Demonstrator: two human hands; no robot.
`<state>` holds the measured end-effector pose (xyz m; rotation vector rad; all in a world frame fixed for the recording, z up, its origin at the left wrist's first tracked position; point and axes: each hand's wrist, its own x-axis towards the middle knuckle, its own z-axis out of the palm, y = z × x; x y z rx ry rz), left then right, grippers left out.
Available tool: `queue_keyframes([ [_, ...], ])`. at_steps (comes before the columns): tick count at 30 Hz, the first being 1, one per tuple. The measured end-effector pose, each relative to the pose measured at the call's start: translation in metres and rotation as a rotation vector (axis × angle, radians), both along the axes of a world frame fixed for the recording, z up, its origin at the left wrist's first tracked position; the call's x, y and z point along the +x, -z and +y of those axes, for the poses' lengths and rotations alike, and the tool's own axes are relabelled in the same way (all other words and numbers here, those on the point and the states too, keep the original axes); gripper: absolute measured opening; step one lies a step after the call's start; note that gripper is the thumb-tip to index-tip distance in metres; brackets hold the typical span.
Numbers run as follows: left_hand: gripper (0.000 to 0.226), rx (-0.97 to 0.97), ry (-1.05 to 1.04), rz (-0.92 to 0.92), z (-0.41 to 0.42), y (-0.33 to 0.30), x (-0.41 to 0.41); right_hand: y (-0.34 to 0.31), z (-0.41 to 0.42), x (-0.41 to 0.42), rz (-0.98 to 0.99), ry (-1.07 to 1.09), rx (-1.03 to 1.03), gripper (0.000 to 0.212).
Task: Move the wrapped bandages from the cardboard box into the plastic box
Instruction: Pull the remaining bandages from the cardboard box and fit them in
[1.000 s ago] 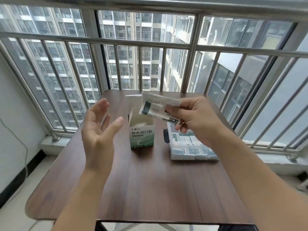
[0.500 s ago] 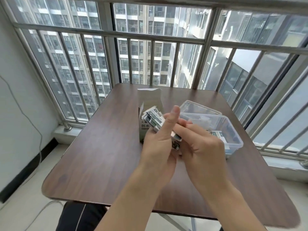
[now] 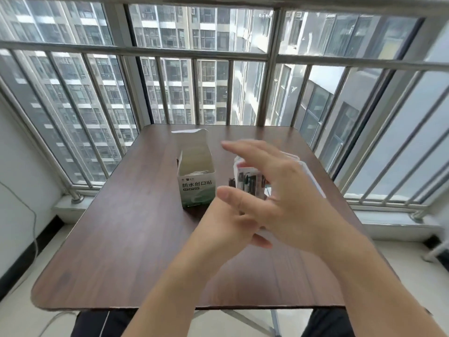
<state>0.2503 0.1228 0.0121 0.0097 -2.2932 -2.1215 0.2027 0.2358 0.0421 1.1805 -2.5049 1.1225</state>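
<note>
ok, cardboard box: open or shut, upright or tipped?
Open and upright. The cardboard box stands on its base on the table, top flap raised at the back, wrapped bandages visible inside.

Wood-grain table, matt cardboard box, seemingly clear plastic box.

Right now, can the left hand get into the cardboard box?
Probably yes. The cardboard box stands open-topped just beyond the left hand, nothing between them; the right hand is off to its right.
</note>
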Motion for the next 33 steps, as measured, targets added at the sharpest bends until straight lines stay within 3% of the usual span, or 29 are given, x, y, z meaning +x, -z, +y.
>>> queue_keyframes([
  [3, 0.028, -0.094, -0.119, 0.042, 0.006, 0.006, -0.008, 0.006, -0.002, -0.004, 0.051, 0.017, 0.074, 0.036],
  [8, 0.022, -0.079, -0.171, 0.124, 0.006, 0.012, -0.023, 0.006, 0.013, -0.017, 0.045, 0.026, 0.115, 0.021],
  [15, 0.019, -0.124, 0.035, 0.051, 0.003, 0.011, -0.040, -0.028, 0.046, -0.045, -0.147, -0.082, 0.197, 0.021],
  [18, 0.011, -0.094, 0.065, 0.026, 0.006, 0.007, -0.045, -0.034, 0.050, -0.057, -0.184, -0.130, 0.277, 0.019],
  [24, 0.004, -0.056, 0.086, -0.012, 0.011, 0.005, -0.054, -0.038, 0.054, -0.080, -0.252, -0.160, 0.236, 0.015],
  [29, 0.005, -0.046, 0.079, -0.015, 0.010, 0.010, -0.065, -0.039, 0.052, -0.094, -0.341, -0.172, 0.242, 0.036],
  [33, 0.015, -0.050, 0.063, -0.011, 0.010, 0.011, -0.076, -0.037, 0.051, -0.109, -0.438, -0.203, 0.224, 0.018],
])
